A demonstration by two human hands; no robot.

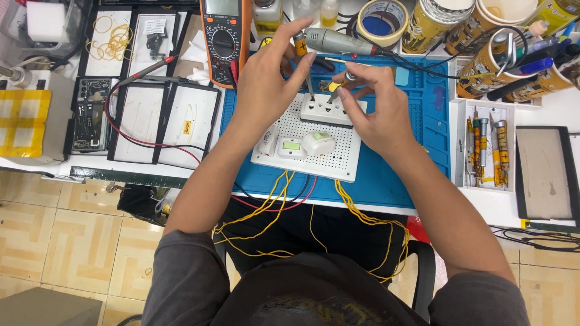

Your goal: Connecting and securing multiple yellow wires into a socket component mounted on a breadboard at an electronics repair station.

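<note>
Head view looks down on a white perforated board (338,158) lying on a blue mat (417,139), and every place below is told from that board. Over its far edge the left hand (266,81) is closed around a thin screwdriver with a yellow handle (300,45), held nearly upright, its metal tip coming down onto a white socket block (325,110) that sits on the far part of the board. The right hand (377,105) reaches in from the board's right side, thumb and forefinger pinched on a small yellow-tipped tool (338,86) whose end also points at the socket block; whether its tip touches the block I cannot tell. On the near half of the board lie a white switch with a green window (292,147) and a rounded white part (318,142) just beside it. Yellow wires (362,211) trail from the board's near edge down toward the person's lap, with a red and a black wire among them. Beyond the board's far left corner stands an orange multimeter (225,36), its red lead (130,130) looping across the black-framed trays (142,118) to the left. Well to the right of the board a white tray of small tools (483,148) rests on the bench, and printed cans (489,60) stand behind it.
</note>
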